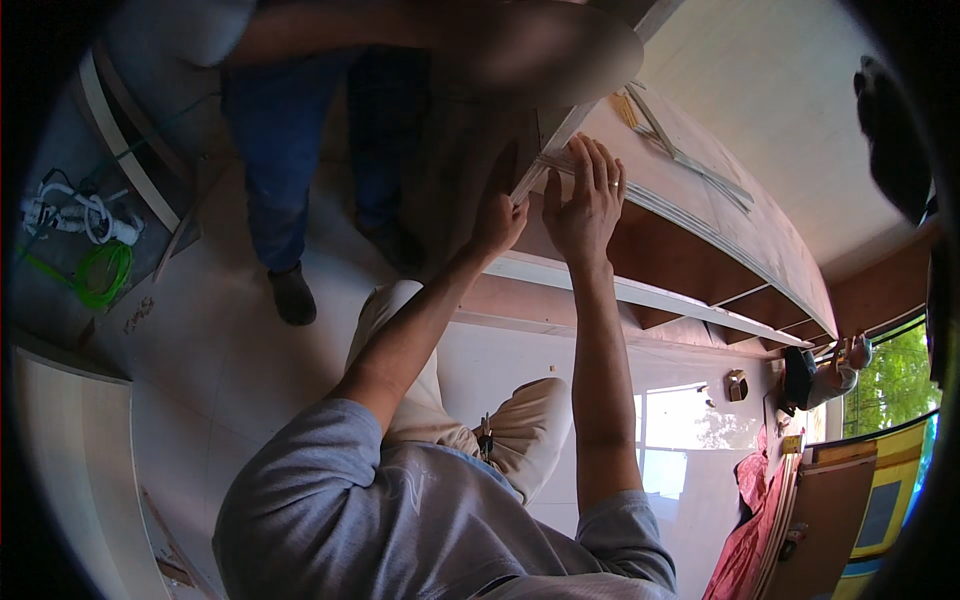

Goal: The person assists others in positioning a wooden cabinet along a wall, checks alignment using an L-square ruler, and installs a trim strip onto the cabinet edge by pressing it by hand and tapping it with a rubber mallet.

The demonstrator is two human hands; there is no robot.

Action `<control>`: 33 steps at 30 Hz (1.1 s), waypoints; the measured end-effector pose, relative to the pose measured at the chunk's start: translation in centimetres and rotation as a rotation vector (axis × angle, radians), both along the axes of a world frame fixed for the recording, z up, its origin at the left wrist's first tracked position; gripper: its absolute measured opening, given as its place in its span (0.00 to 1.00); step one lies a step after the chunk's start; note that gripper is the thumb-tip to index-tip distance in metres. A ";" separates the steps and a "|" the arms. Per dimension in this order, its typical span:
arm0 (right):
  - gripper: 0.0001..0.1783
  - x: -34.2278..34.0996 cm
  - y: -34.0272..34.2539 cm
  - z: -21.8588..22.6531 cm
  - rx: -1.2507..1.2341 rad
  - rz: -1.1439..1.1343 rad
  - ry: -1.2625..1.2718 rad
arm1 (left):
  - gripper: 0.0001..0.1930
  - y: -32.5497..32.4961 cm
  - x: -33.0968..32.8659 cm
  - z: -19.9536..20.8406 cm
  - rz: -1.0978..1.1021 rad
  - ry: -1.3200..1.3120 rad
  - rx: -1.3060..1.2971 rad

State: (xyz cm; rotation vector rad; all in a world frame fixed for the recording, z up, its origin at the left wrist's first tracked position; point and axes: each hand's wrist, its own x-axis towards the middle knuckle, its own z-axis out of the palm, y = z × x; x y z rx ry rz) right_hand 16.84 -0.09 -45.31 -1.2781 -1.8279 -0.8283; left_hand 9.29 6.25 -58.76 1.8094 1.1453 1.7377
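Find the left hand [499, 222] in a narrow grip on the lower end of a pale strip [528, 182], thumb and fingers to either side. See the right hand [584, 205] just beside, fingers stretched over the edge of the wooden surface [768, 238], thumb set apart; cannot tell a pinch there from a plain rest. Look for the strip at the left end of that surface, slanting up past the corner.

To judge by the pose, best to line up the strip along the corner by feel, pressing with flat fingers rather than tips, and checking for a flush edge before any fixing. Better to clear fingers from between strip and edge.

Note loose strips [702, 172] lying on the surface, and open compartments [655, 245] under its long edge. Farther out, see a co-worker's blue trousers [280, 160] beyond the left hand, a pale glossy floor [505, 350], a green coil [104, 275] at far left, red cloth [745, 515] at lower right, and another person [832, 385] near the window [888, 385].
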 end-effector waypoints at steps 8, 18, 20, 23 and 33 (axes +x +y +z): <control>0.24 -0.1 -0.1 -0.3 -0.004 -0.004 0.013 | 0.12 -0.8 -0.8 3.5 -0.097 -0.076 0.096; 0.24 0.1 -0.4 0.2 0.026 0.007 0.036 | 0.20 -1.6 0.2 6.3 -0.432 -0.477 0.273; 0.24 0.8 -0.6 0.1 -0.026 0.024 0.040 | 0.18 -1.9 0.4 6.0 -0.443 -0.446 0.239; 0.24 0.4 -0.6 0.0 -0.015 0.031 0.055 | 0.17 -2.3 -0.2 6.7 -0.362 -0.311 0.247; 0.23 -0.8 -0.2 0.0 -0.036 0.039 0.049 | 0.26 0.2 -2.2 7.9 -0.246 -0.062 0.043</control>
